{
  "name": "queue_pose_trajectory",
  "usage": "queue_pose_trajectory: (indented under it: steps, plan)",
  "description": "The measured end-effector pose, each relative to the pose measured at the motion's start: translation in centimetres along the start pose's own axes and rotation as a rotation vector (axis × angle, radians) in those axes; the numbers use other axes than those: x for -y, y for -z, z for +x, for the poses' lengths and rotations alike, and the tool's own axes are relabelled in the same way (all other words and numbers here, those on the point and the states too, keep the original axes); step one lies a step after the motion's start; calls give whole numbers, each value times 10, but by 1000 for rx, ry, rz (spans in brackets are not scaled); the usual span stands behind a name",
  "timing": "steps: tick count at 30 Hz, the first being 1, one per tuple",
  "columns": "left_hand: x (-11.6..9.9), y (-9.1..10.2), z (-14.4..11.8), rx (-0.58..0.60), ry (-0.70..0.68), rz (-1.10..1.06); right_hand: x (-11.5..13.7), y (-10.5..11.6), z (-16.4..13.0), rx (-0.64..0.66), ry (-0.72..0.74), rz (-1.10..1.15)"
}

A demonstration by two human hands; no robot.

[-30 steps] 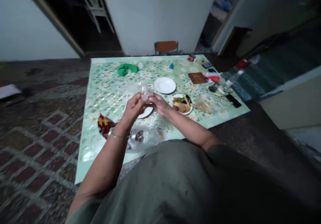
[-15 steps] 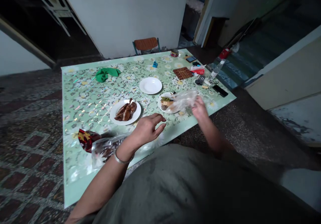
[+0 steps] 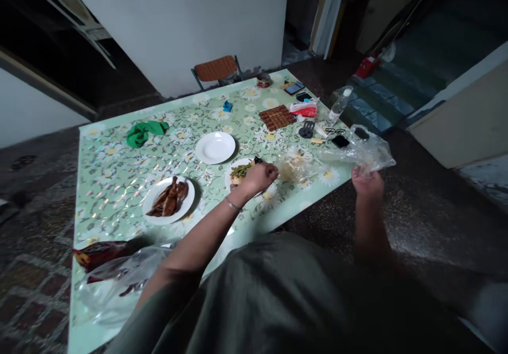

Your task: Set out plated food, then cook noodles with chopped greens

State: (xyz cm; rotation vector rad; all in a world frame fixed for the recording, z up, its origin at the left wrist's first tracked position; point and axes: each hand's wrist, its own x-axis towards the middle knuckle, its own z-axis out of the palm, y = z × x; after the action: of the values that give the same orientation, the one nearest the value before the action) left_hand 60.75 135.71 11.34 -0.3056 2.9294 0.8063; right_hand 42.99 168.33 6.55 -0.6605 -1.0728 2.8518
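Note:
My right hand (image 3: 368,183) grips a clear plastic bag (image 3: 371,150) just past the table's right edge, with the bag spread over its fingers. My left hand (image 3: 262,177) hovers over the near side of a white plate of food (image 3: 240,172), fingers curled; what they hold, if anything, is hidden. Green vegetables and pale pieces show on that plate, partly covered by the hand. Crumpled clear plastic with yellowish wet patches (image 3: 297,164) lies just right of my left hand; whether it joins the bag I cannot tell.
On the flowered tablecloth stand a plate of brown cooked meat (image 3: 170,198) and a bare white plate (image 3: 215,147). A green cloth (image 3: 145,133), woven mat (image 3: 278,117), slotted spatula (image 3: 307,129), bottle (image 3: 340,106) and phone (image 3: 340,141) lie around. Another plastic bag (image 3: 123,280) sits front left.
My right hand has drawn the plastic bag away from the food plate, rightward past the table edge. My left hand has moved right, over that plate, and its fingers have curled. The view has shifted.

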Motion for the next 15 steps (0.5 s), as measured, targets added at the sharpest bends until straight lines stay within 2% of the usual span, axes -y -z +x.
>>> queue_pose_trajectory:
  steps: [2, 5, 8, 11, 13, 15]
  plan:
    - [-16, -13, 59, 12, 42, 60, -4, 12, 15, 13, -48, -16]
    - [-36, -37, 139, 55, 118, 131, -6, 28, 29, 115, -70, -103]
    - [-48, -62, 195, 132, 209, 112, -1, 37, 31, 234, -13, -292]
    - [-56, -81, 223, 164, 261, 62, 14, 33, 22, 309, 34, -421]
    - [-60, -88, 228, 162, 285, 17, 27, 24, 13, 348, 44, -458]
    - [-62, -90, 222, 144, 302, -40, 37, 11, 4, 381, 43, -479]
